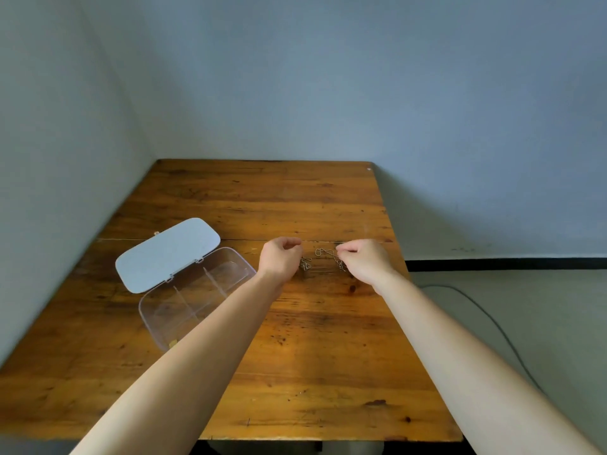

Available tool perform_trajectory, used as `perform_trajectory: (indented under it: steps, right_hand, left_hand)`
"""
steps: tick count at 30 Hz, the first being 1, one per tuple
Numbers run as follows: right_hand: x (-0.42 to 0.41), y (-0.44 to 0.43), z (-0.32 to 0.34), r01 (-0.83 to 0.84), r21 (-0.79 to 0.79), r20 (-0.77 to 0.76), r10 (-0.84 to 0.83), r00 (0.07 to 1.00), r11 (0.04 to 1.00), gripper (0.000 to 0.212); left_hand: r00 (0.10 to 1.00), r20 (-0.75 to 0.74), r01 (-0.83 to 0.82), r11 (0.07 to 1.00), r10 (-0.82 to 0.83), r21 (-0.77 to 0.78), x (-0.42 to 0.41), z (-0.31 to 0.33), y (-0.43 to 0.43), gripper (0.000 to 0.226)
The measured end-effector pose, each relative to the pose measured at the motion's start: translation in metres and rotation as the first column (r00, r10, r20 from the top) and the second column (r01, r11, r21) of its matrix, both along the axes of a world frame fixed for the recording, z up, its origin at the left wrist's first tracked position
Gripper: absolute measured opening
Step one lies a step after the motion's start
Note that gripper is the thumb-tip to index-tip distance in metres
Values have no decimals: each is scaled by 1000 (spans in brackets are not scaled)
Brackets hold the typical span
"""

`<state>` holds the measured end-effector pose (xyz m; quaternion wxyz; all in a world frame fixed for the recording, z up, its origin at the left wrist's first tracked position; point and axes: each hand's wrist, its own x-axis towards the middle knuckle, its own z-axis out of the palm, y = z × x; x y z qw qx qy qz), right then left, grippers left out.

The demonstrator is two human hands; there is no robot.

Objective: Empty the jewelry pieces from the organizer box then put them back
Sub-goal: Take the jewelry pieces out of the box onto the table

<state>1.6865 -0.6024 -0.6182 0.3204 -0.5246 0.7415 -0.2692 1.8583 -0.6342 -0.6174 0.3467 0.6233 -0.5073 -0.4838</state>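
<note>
Carefully, both hands' grips are pinching thin silver chains on the worn wooden table: left hand, right hand; lifting slowly should avoid tangles, with the empty clear plastic organizer box at nine o'clock.

both bare forearms reach forward from the bottom corners and draw closer together toward the hands. the left hand is curled, back toward the camera, fingers pinched together at its upper right. the right hand mirrors it, knuckles up, fingertips pinched at its upper left. the two hands are near each other but apart.
</note>
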Motion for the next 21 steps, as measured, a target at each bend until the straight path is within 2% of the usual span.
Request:
perform_trajectory:
  steps: [4,9,16,21]
  right_hand:
    - [4,-1,13,-27,-26,-81,25,996,999,30]
    - [34,10,26,-88,-104,-130,75,989,991,29]
    - [108,28,34,-311,-133,-132,294,947,941,31]
    - [147,30,37,-549,-77,-228,521,823,832,39]
  left_hand:
    - [999,42,36,991,-31,-133,25,28,8,23]
    - [974,226,79,941,-3,-330,80,50,32,24]
    - [888,460,133,948,16,-288,170,40,82,21]
    - [809,584,245,941,-67,-233,196,23,100,19]
